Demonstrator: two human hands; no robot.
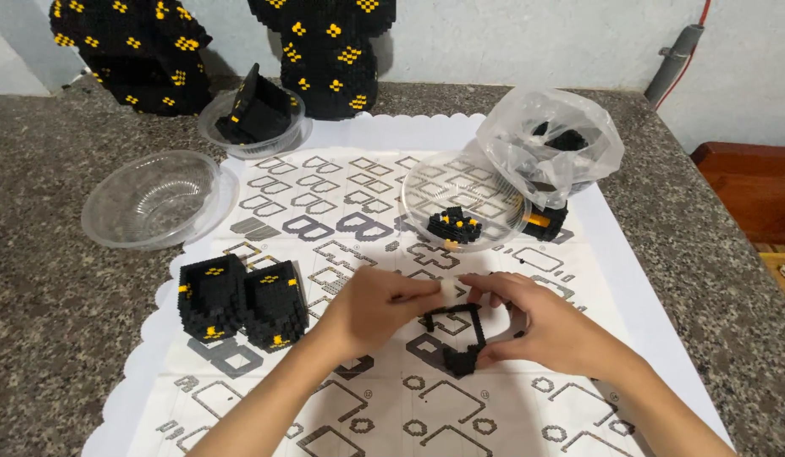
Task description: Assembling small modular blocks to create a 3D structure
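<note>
My left hand (pixel 384 306) pinches a small pale tool (pixel 448 290) against the top of a thin black brick frame (pixel 457 332). My right hand (pixel 540 322) holds that frame from the right, its fingers around the lower corner. Both hands hover over a printed instruction sheet (pixel 341 220) on a white mat. Two finished black brick blocks with yellow spots (pixel 240 300) stand to the left of my left hand.
A clear bowl (pixel 464 203) with black and yellow bricks sits beyond my hands, beside a plastic bag of bricks (pixel 551 144). An empty clear bowl (pixel 153 199) lies at the left. Tall black spotted brick builds (pixel 325 51) stand at the back on the granite counter (pixel 37 279).
</note>
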